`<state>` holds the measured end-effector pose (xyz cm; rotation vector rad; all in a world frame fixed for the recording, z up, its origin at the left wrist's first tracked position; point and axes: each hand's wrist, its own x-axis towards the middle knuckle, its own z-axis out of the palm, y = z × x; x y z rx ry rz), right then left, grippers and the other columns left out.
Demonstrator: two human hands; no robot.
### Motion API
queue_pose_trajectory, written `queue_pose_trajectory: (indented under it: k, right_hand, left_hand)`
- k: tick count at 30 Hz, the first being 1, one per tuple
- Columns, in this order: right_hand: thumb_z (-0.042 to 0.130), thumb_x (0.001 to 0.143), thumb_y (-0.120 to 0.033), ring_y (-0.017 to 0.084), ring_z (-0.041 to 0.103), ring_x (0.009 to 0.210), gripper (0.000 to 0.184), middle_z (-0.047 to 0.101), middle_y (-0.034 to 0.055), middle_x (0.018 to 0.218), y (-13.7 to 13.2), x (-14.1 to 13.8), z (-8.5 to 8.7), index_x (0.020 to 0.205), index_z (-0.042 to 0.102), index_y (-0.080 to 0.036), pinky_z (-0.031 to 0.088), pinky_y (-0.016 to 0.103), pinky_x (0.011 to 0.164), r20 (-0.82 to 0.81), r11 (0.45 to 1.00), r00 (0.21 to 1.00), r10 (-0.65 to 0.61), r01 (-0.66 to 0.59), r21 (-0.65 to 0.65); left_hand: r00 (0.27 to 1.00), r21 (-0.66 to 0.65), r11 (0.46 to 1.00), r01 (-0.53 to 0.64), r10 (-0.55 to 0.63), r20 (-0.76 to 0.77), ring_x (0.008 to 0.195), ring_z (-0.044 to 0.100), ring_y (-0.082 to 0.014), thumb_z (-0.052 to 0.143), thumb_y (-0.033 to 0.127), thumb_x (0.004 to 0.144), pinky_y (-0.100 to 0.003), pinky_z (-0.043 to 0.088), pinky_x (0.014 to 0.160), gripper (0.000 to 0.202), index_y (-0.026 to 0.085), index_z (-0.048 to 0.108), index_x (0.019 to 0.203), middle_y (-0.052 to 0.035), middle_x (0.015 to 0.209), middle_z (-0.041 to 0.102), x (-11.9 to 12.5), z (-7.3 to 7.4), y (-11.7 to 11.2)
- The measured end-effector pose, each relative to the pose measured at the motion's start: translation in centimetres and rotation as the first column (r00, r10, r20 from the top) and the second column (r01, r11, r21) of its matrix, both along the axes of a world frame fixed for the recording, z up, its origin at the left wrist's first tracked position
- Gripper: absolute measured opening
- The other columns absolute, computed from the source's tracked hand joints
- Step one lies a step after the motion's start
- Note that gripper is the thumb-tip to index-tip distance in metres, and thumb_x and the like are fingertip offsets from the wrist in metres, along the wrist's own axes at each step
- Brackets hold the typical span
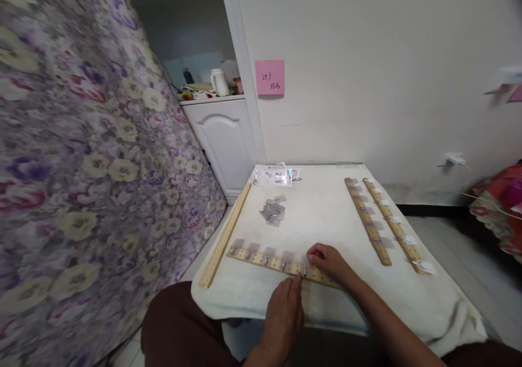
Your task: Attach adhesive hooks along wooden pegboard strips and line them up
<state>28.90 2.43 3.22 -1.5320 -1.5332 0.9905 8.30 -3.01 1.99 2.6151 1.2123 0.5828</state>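
A perforated wooden strip (261,261) lies across the near side of the table, with several small metal clips (266,259) on it, each bearing a translucent grey square tab (269,252). My right hand (331,262) reaches over the strip from the right, thumb and forefinger pinched at the tab of the rightmost clip (305,271). From the near side, my left hand (282,308) has its fingers together and its fingertips against the strip's near edge, by that same clip; its thumb is hidden. A loose pile of grey tabs with clips (272,211) lies farther back on the table.
A bare perforated strip (222,242) runs along the table's left side. Two more strips on the right carry grey tabs (376,224) and white tabs (395,219). Clear packets (273,177) lie at the back edge. A floral curtain (101,155) hangs left; a wall (326,84) stands behind.
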Motion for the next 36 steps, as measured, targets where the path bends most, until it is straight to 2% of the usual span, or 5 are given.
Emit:
queue_pose_trajectory:
  k: [15, 20, 25, 30, 36]
  right_hand:
    - [0.052, 0.074, -0.029, 0.013, 0.047, 0.057, 0.017, 0.055, -0.0009, 0.059, -0.2, 1.1, 0.2, 0.076, 0.062, -0.015, 0.034, 0.023, 0.053, 0.02, 1.0, 0.999, -0.025, 0.025, -0.001]
    - [0.053, 0.073, -0.027, 0.012, 0.046, 0.056, 0.015, 0.054, -0.0017, 0.058, -0.2, 1.2, 0.3, 0.074, 0.062, -0.015, 0.034, 0.022, 0.052, 0.023, 1.0, 0.999, -0.025, 0.025, -0.015]
    - [0.053, 0.074, -0.03, 0.011, 0.046, 0.051, 0.016, 0.052, -0.0032, 0.056, 0.1, 1.4, -0.6, 0.076, 0.061, -0.015, 0.033, 0.022, 0.049, -0.074, 0.998, 0.997, -0.015, 0.011, -0.056]
    - [0.054, 0.073, -0.03, 0.011, 0.049, 0.05, 0.018, 0.054, -0.0029, 0.059, 2.4, 1.6, -0.5, 0.079, 0.061, -0.015, 0.036, 0.022, 0.05, -0.122, 0.998, 0.992, -0.04, 0.034, -0.051]
    - [0.051, 0.072, -0.019, 0.012, 0.055, 0.057, 0.015, 0.061, 0.0002, 0.062, 8.4, -2.1, 1.6, 0.078, 0.064, -0.015, 0.04, 0.021, 0.054, 0.067, 0.999, 0.997, -0.035, 0.034, 0.017]
  left_hand:
    - [0.993, 0.051, 0.998, 0.045, -0.05, 0.108, 0.101, 0.054, -0.0234, 0.036, 0.007, 0.084, -0.043, 0.05, 0.086, 0.054, 0.016, 0.031, 0.137, -0.0138, 0.111, 0.056, -0.7, -0.4, 0.0]
    - [0.996, 0.163, 0.986, 0.029, -0.043, 0.084, 0.092, 0.058, -0.0217, 0.04, 0.01, 0.086, -0.038, 0.052, 0.079, 0.042, 0.017, 0.042, 0.127, -0.0108, 0.102, 0.06, -2.1, -0.1, 0.2]
    - [0.999, 0.185, 0.983, 0.011, -0.021, 0.049, 0.085, 0.06, -0.0194, 0.042, 0.013, 0.086, -0.032, 0.051, 0.073, 0.031, 0.02, 0.051, 0.115, -0.0067, 0.094, 0.062, -3.2, 0.3, 1.0]
    - [0.998, 0.146, 0.989, 0.034, -0.042, 0.054, 0.069, 0.058, -0.016, 0.04, 0.012, 0.082, -0.025, 0.045, 0.059, 0.021, 0.023, 0.055, 0.093, -0.0016, 0.074, 0.058, -3.3, -0.2, 1.9]
    - [1.0, 0.214, 0.977, 0.006, -0.011, 0.024, 0.06, 0.056, -0.0154, 0.048, 0.013, 0.072, -0.025, 0.037, 0.052, 0.015, 0.025, 0.055, 0.077, 0.0001, 0.067, 0.056, -3.5, -3.1, 2.6]
